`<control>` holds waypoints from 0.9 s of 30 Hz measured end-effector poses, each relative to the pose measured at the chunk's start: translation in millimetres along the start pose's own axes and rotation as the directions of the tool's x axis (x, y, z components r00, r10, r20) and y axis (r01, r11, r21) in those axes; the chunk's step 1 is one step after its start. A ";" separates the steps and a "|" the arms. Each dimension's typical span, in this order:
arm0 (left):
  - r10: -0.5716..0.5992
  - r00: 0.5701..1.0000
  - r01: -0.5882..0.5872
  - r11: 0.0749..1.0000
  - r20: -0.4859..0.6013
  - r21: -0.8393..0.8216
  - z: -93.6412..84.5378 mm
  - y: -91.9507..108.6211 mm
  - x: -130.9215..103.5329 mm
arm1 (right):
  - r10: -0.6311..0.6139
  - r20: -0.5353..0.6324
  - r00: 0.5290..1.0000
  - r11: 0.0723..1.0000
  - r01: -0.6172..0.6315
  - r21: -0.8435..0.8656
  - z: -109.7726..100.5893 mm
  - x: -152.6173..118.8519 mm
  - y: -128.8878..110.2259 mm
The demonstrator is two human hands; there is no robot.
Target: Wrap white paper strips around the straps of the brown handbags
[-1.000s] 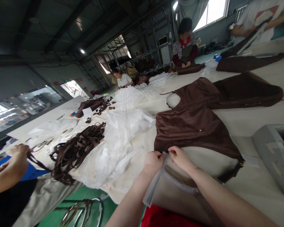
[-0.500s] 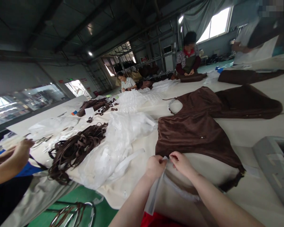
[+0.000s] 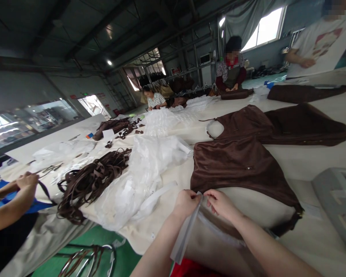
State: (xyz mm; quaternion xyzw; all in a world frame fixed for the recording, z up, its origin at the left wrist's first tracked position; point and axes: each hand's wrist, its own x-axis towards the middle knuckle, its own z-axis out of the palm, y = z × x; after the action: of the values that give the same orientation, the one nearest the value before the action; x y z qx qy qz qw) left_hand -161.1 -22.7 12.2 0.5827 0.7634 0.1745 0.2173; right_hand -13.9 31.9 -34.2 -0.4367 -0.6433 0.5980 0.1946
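My left hand [image 3: 187, 203] is closed, pinching the upper end of a translucent white plastic strip [image 3: 182, 242] that hangs toward my lap. Close beside it, my right hand [image 3: 219, 202] has its fingers curled together by the strip's top; what they pinch is hidden. Just beyond both hands lies a brown suede-like bag [image 3: 233, 163] with a zipper across its front. Its strap [image 3: 222, 227] loops toward me below my right hand, partly covered in whitish plastic, with a bare brown end at the right.
More brown bags [image 3: 305, 125] lie behind. Crumpled clear plastic [image 3: 138, 184] and a heap of brown straps [image 3: 95, 181] are on the left. A grey tape dispenser-like device [image 3: 334, 207] stands at right. A co-worker's hands [image 3: 27, 182] hold a strap at far left; other people work across the table [image 3: 173, 207].
My hands stay close together while the plastic strip's lower end swings slightly left. The co-worker at left has drawn their hands lower. A person at far right has straightened up.
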 end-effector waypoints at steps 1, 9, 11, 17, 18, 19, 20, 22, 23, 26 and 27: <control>0.002 1.000 -0.002 1.000 -0.003 0.026 1.0 1.4 0.9 | -0.008 0.005 1.000 1.000 0.008 -0.007 -0.4 0.1 -0.1; -0.029 1.000 0.029 0.995 0.000 -0.091 2.0 4.5 4.9 | 0.092 0.087 0.992 0.980 -0.106 0.171 2.7 -5.2 -4.7; -0.041 0.998 0.049 0.981 0.046 -0.190 -2.0 3.4 5.9 | 0.092 0.180 0.979 0.940 -0.145 0.308 8.5 -7.2 -7.0; 0.032 0.999 -0.029 0.989 -0.018 0.142 -13.7 19.0 -7.3 | 0.032 0.105 0.994 0.881 -0.078 0.467 23.1 -5.7 -10.8; 0.085 0.996 -0.073 0.962 -0.034 0.264 -12.5 25.4 -13.2 | 0.031 0.093 0.995 0.884 -0.071 0.462 23.6 -5.3 -10.8; 0.136 0.990 -0.114 0.918 -0.034 0.379 -9.7 32.1 -19.6 | 0.030 0.081 0.996 0.887 -0.064 0.457 23.6 -5.2 -10.7; 0.172 0.985 -0.140 0.867 -0.023 0.478 -5.6 38.6 -26.1 | 0.029 0.069 0.997 0.890 -0.057 0.452 23.2 -5.5 -10.5; 0.188 0.982 -0.147 0.770 -0.001 0.621 4.8 49.0 -37.2 | 0.027 0.047 0.999 0.892 -0.045 0.450 21.8 -7.5 -10.5; 0.182 0.983 -0.135 0.734 -0.001 0.666 9.8 52.2 -41.1 | 0.024 0.041 0.999 0.889 -0.040 0.455 20.9 -9.0 -10.7; 0.184 0.983 -0.134 0.701 0.004 0.700 17.0 53.8 -45.5 | 0.007 0.058 0.998 0.868 -0.035 0.496 18.0 -14.2 -13.1; 0.186 0.982 -0.146 0.710 0.016 0.689 15.9 52.7 -45.4 | 0.001 0.070 0.998 0.860 -0.037 0.510 17.0 -15.7 -14.2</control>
State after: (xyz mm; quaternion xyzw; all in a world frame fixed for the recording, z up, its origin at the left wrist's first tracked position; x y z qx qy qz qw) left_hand -99.4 -52.6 32.0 0.6827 0.7238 -0.0861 -0.0513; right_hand -23.2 10.7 -20.1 -0.3555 -0.4638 0.7632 0.2757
